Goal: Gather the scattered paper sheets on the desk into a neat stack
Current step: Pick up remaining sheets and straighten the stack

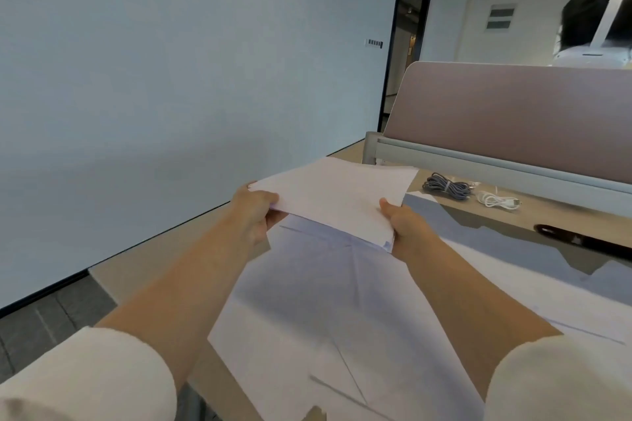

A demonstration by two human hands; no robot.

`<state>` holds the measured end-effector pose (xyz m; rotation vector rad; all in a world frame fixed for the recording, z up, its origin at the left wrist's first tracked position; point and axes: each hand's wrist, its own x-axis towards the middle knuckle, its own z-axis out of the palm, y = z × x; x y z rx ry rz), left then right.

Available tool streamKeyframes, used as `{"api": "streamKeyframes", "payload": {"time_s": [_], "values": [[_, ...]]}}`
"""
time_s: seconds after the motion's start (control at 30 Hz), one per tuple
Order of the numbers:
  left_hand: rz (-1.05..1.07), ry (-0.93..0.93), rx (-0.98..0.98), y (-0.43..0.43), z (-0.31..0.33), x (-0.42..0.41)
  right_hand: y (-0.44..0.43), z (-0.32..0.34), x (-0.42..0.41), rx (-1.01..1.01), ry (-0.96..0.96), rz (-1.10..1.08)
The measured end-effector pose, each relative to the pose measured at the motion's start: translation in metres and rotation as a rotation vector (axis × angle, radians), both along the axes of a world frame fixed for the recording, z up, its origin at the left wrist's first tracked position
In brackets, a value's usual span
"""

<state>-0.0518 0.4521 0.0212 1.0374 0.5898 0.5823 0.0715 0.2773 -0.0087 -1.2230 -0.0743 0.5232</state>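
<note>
I hold a small bundle of white paper sheets lifted above the desk, tilted away from me. My left hand grips its left corner, thumb on top. My right hand grips its near right corner, thumb on top as well. Below the bundle, several more white sheets lie overlapping and spread across the beige desk, reaching to the near edge and off to the right.
A coiled grey cable and a white cable lie at the back of the desk by the mauve partition. A black object lies at the right. The desk's left edge drops to grey floor along the wall.
</note>
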Motion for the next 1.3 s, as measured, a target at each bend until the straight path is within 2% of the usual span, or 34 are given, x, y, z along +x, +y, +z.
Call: {"api": "streamKeyframes", "payload": {"time_s": [0.13,0.23,0.33,0.47,0.6,0.67,0.8,0.83,0.9,0.97,1.07,1.3], "values": [[0.027,0.053,0.085,0.027,-0.009,0.042,0.021,-0.002,0.028,-0.027,0.001,0.045],[0.006,0.007,0.067,0.036,-0.014,0.062,0.033,-0.006,0.046,-0.107,0.059,0.019],[-0.092,-0.007,0.037,0.034,-0.02,0.07,0.027,-0.009,0.064,-0.179,0.114,-0.006],[-0.32,-0.05,-0.146,0.046,-0.031,0.077,-0.015,-0.004,0.087,-0.191,0.157,-0.003],[-0.43,0.031,-0.103,0.034,-0.027,0.086,-0.049,-0.002,0.099,-0.109,0.205,-0.012],[-0.472,0.148,0.009,0.018,-0.025,0.091,-0.058,0.002,0.094,-0.087,0.203,-0.005],[-0.636,0.531,0.371,-0.02,-0.027,0.095,-0.079,0.011,0.083,0.031,0.217,-0.017],[-0.657,0.604,0.508,-0.031,-0.028,0.096,-0.083,0.013,0.081,0.052,0.225,-0.014],[-0.679,0.746,0.902,-0.056,-0.033,0.094,-0.088,0.015,0.078,0.052,0.229,-0.006],[-0.625,0.856,1.24,-0.078,-0.042,0.091,-0.09,0.015,0.077,0.038,0.227,-0.007],[-0.562,0.911,1.317,-0.09,-0.056,0.094,-0.088,0.016,0.075,0.057,0.227,-0.019],[-0.535,0.815,1.235,-0.084,-0.055,0.097,-0.086,0.022,0.062,0.12,0.231,-0.008]]}}
